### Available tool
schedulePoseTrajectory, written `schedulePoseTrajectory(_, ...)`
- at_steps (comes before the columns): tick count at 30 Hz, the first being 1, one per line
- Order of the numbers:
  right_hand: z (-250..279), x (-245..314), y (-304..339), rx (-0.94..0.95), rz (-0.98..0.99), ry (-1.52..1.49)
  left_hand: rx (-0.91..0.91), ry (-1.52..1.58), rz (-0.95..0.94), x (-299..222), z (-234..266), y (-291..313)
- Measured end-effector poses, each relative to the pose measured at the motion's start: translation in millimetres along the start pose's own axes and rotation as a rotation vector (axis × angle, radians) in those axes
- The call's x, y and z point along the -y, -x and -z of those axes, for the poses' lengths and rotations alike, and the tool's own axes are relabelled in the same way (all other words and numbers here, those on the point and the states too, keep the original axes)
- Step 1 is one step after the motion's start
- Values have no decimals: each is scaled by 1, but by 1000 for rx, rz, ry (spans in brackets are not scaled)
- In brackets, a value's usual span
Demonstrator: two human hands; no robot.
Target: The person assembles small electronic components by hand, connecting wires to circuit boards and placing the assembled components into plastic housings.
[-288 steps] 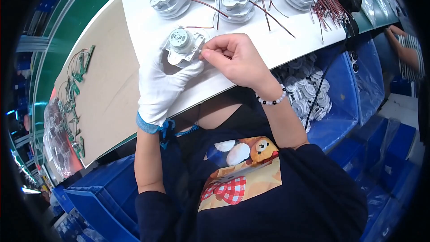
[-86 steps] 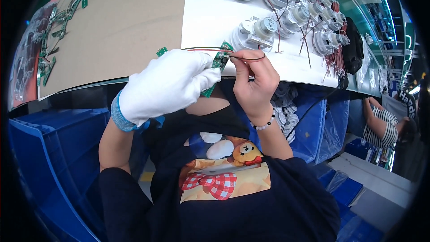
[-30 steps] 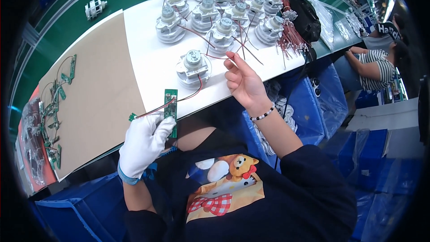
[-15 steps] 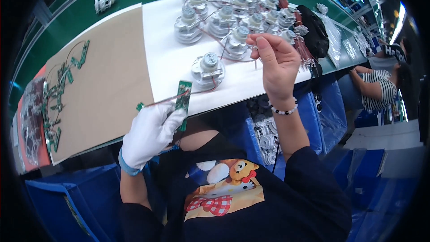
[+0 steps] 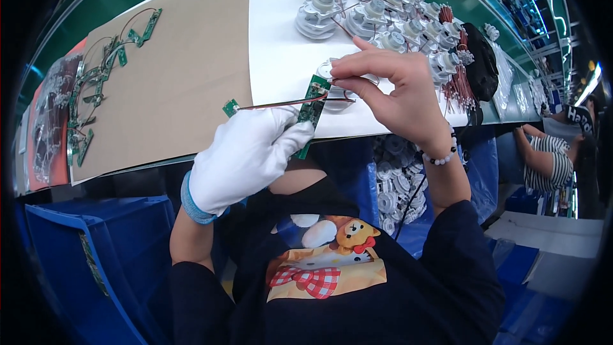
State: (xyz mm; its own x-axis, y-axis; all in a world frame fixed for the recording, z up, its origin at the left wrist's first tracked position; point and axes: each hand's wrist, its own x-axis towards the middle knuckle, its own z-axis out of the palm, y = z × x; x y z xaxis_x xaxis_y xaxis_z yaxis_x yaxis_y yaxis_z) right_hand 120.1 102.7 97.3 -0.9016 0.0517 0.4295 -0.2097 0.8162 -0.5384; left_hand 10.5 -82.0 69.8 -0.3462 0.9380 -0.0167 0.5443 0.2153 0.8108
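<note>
Two hands of mine are raised over the bench edge, just above the hub of my view. My gloved left hand (image 5: 250,152) grips a green circuit board (image 5: 313,113) between thumb and fingers; the board stands tilted, its top leaning toward 1 o'clock, near 12 o'clock from the hub. Red and black wires (image 5: 281,103) stretch from it toward 10 o'clock, reaching a small green board (image 5: 230,108).

My bare right hand (image 5: 408,92) has thumb and forefinger brought close together at the board's upper end; I can't tell whether they pinch anything or touch it. A bead bracelet (image 5: 444,153) circles that wrist. Behind my fingertips sits a white motor unit (image 5: 325,69), partly hidden.

More motor units (image 5: 367,19) crowd the white sheet (image 5: 273,45) at 1 o'clock, with a bundle of red wires (image 5: 458,89) at 2. Strung green boards (image 5: 96,76) lie along the brown sheet (image 5: 185,70) toward 10. White parts (image 5: 399,188) fill a blue bin (image 5: 368,193) at 4, and a person in a striped top (image 5: 549,165) is at 3.
</note>
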Motion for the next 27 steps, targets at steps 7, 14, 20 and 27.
schedulePoseTrajectory(7, -7, 18, -2, -38, -2, 188, -82, -85, -46, -3, -4, 4)
schedulePoseTrajectory(14, -10, 19, -2, -1, -39, 83, -102, -197, -54, -8, -7, 6)
schedulePoseTrajectory(20, -6, 21, -6, 69, 35, 207, -77, -280, -82, -6, -8, 7)
schedulePoseTrajectory(27, -7, 27, -12, 81, 147, 313, -46, -317, -92, -12, -7, 16)
